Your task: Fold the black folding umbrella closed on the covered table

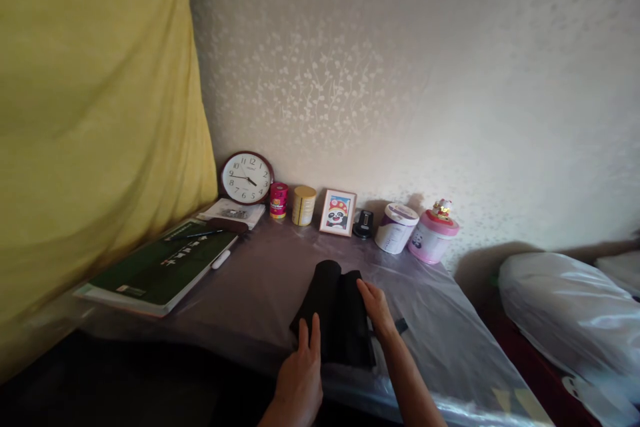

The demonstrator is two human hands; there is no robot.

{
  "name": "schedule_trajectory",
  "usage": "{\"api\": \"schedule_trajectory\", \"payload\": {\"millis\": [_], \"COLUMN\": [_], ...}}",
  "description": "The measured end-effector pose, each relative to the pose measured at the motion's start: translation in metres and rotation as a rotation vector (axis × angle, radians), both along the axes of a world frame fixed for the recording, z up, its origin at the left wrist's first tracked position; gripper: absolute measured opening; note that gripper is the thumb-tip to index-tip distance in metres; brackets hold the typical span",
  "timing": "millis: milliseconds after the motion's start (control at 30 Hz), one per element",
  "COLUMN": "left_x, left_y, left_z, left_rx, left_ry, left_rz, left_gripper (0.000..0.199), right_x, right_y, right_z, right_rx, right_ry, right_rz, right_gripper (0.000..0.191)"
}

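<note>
A black folded item, fabric by its look (pixel 333 320), lies near the front edge of the table, with two rounded folds side by side. My left hand (pixel 303 370) rests against its lower left part, fingers stretched out and apart. At the upper right edge, my right hand (pixel 376 307) grips the black item, its fingers partly hidden behind the hand. A small dark tab (pixel 401 325) shows just right of my right wrist; whether it belongs to the black item I cannot tell.
The plastic-covered table (pixel 265 273) carries a green book (pixel 165 267), white marker (pixel 221 259) and clock (pixel 247 177) at left. Along the wall stand a red can (pixel 279 201), yellow can (pixel 303 206), panda picture frame (pixel 338 212), white tub (pixel 396 229) and pink tub (pixel 433 237).
</note>
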State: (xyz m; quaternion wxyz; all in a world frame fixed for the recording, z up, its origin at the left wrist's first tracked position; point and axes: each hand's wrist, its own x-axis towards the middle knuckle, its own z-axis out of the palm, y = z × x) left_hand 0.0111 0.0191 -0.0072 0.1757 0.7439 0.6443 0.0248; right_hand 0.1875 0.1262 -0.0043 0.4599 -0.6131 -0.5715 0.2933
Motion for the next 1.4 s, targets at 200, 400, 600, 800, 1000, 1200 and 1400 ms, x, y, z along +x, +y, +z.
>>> {"api": "schedule_trajectory", "payload": {"millis": [200, 400, 600, 800, 1000, 1200, 1400], "left_x": [0.001, -0.001, -0.003, -0.01, -0.018, -0.007, -0.003], "left_y": [0.002, 0.003, 0.005, 0.001, -0.01, 0.001, 0.01], "left_z": [0.004, 0.005, 0.003, 0.002, 0.015, 0.016, -0.003], "left_rx": [-0.03, -0.04, -0.051, -0.037, 0.029, 0.069, -0.016], "left_ry": [0.007, -0.015, -0.013, -0.086, -0.031, -0.043, -0.05], "left_rz": [0.003, -0.003, -0.016, 0.004, 0.004, -0.05, 0.001], "left_gripper": [0.085, 0.084, 0.071, 0.065, 0.05, 0.074, 0.078], "right_x": [-0.035, -0.066, -0.084, -0.09, -0.09, -0.088, -0.083], "right_y": [0.024, 0.039, 0.037, 0.03, 0.021, 0.014, -0.007], "right_z": [0.01, 0.006, -0.002, 0.008, 0.013, 0.018, 0.02], "right_rx": [0.062, 0.0, -0.061, -0.163, -0.106, -0.071, 0.07], "right_ry": [-0.087, -0.349, -0.427, -0.478, -0.506, -0.483, -0.438], "right_rz": [0.077, 0.079, 0.07, 0.305, 0.354, 0.469, 0.623], "right_gripper": [0.038, 0.03, 0.025, 0.024, 0.027, 0.028, 0.028]}}
